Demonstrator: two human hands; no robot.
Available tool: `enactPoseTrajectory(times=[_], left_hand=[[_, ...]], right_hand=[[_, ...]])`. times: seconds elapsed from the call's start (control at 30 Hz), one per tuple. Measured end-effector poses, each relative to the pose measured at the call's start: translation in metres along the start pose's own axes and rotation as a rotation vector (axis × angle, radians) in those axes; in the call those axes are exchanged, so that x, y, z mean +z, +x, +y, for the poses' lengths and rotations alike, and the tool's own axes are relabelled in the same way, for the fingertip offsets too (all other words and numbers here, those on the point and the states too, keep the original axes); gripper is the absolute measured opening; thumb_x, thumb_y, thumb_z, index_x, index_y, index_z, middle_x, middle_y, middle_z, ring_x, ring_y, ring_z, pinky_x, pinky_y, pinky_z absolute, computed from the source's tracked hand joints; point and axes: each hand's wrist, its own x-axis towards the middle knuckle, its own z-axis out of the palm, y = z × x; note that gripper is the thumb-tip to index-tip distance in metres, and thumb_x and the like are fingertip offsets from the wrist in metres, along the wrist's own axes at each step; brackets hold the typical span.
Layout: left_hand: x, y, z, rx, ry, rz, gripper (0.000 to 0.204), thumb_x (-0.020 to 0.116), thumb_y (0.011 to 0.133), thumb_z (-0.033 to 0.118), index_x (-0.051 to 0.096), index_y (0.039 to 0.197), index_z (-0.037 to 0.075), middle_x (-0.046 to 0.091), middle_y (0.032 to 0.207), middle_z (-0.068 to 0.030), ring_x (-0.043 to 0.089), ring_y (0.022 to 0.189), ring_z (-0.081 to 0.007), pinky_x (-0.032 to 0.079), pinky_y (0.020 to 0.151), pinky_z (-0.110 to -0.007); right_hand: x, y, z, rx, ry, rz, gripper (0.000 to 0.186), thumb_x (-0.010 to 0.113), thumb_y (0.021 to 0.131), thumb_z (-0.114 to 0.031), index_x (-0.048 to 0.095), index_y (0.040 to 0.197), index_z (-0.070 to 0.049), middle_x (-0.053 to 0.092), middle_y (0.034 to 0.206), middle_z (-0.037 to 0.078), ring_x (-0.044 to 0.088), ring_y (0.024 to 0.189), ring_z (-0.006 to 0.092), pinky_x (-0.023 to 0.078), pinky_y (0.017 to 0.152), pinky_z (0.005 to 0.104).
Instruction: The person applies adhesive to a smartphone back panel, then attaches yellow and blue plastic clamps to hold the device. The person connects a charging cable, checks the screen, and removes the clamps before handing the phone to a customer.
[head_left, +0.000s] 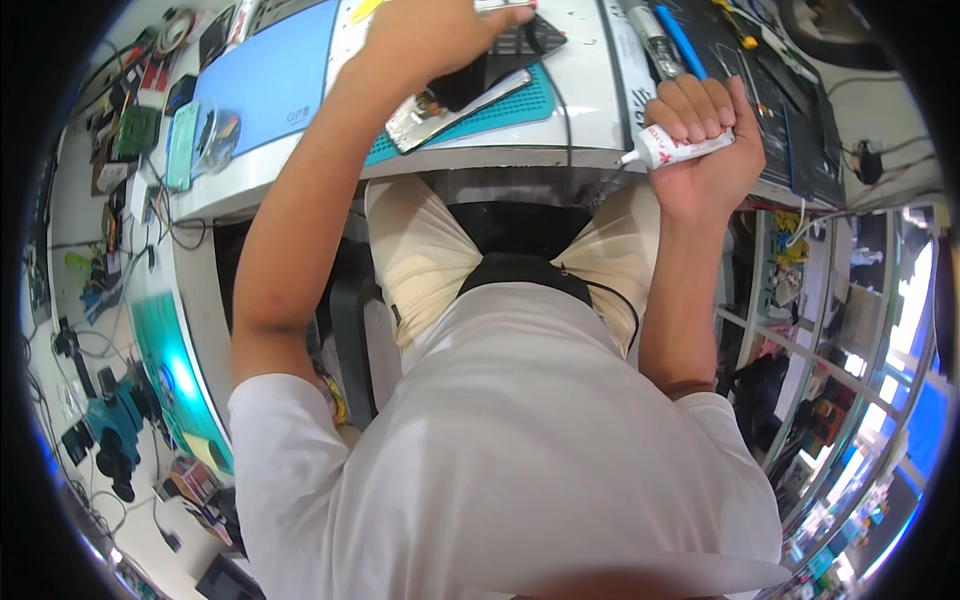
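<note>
My right hand [705,145] is closed round a white squeeze tube [690,148] with red print. The tube's narrow nozzle points left, just off the bench's front edge. My left hand [430,40] reaches to the far edge of the view, over a dark flat phone part [490,70]. Its thumb stretches right across that part; its other fingers are hidden or cut off, so its grip does not show. Beneath the dark part lies an opened phone body [415,125], silvery with bare insides at its left end. Both rest on a teal work mat [530,98].
A blue mat [265,90] covers the bench's left part, with a clear round container [218,140] beside it. At the right are a silvery tube-shaped thing [655,45], a blue stick [682,40] and a black mat [790,110]. A dark cable [568,120] hangs over the front edge.
</note>
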Motion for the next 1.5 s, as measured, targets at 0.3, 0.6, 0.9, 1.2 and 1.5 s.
enactPoseTrajectory(times=[0.3,0.6,0.9,1.2,1.5], left_hand=[[0.030,-0.129,-0.131,-0.318,-0.760,0.415,0.049,0.074,0.096,0.040,0.067,0.134,0.011,0.059,0.144,-0.0112,0.052,0.136,-0.0277,0.038,0.115,-0.043],[0.082,-0.166,-0.147,-0.029,-0.356,0.397,0.045,0.073,0.096,0.036,0.067,0.134,0.013,0.059,0.142,-0.0077,0.048,0.139,-0.0300,0.028,0.119,-0.047],[0.089,-0.165,-0.152,0.033,-0.289,0.365,0.049,0.066,0.100,0.042,0.064,0.141,0.014,0.057,0.148,-0.0051,0.044,0.144,-0.0259,0.020,0.123,-0.046],[0.088,-0.163,-0.152,0.041,-0.327,0.377,0.050,0.066,0.100,0.044,0.064,0.141,0.016,0.058,0.148,-0.0052,0.045,0.144,-0.0260,0.021,0.123,-0.045],[0.090,-0.162,-0.154,0.065,-0.336,0.400,0.049,0.067,0.099,0.044,0.065,0.139,0.016,0.059,0.147,-0.0058,0.047,0.142,-0.0260,0.024,0.122,-0.046]], right_hand=[[0.020,0.083,0.127,0.135,-0.248,-0.008,0.043,0.056,0.106,-0.036,0.043,0.071,-0.015,0.039,0.057,-0.001,0.042,0.051,0.0148,0.042,0.053,0.0305],[0.024,0.095,0.193,0.234,-0.588,0.048,0.042,0.055,0.105,-0.034,0.042,0.070,-0.015,0.040,0.057,-0.002,0.041,0.049,0.0118,0.038,0.050,0.0268],[0.019,0.089,0.200,0.188,-0.680,-0.025,0.042,0.055,0.105,-0.033,0.041,0.070,-0.015,0.039,0.057,-0.002,0.039,0.047,0.0110,0.037,0.049,0.0258],[0.024,0.090,0.198,0.201,-0.746,-0.031,0.042,0.056,0.105,-0.033,0.041,0.070,-0.015,0.039,0.057,-0.002,0.039,0.048,0.0107,0.037,0.048,0.0255],[0.020,0.089,0.199,0.193,-0.767,-0.050,0.041,0.055,0.106,-0.031,0.042,0.071,-0.015,0.039,0.057,-0.003,0.038,0.047,0.0097,0.037,0.047,0.0246]])
